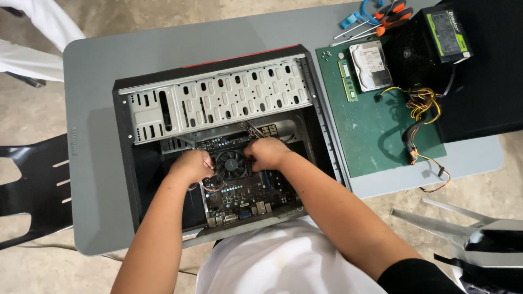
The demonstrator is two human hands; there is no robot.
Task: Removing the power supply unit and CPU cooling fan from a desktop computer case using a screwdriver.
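In the middle of the frame, a round black cooler fan (231, 164) is sitting on the dark green motherboard (245, 196) inside the open black metal computer case (218, 141). The left hand (190, 166) is curling closed at the fan's left edge, seemingly among thin wires, and the right hand (267, 152) is curling closed at its upper right; what either is gripping I cannot tell. To the right, a silver hard drive (370, 65) is lying on a green mat (376, 130).

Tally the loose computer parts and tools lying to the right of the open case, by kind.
Hard drive: 1
RAM stick: 1
Power supply: 1
Screwdrivers: about 3; they overlap, so the count is unsure
Total: about 6
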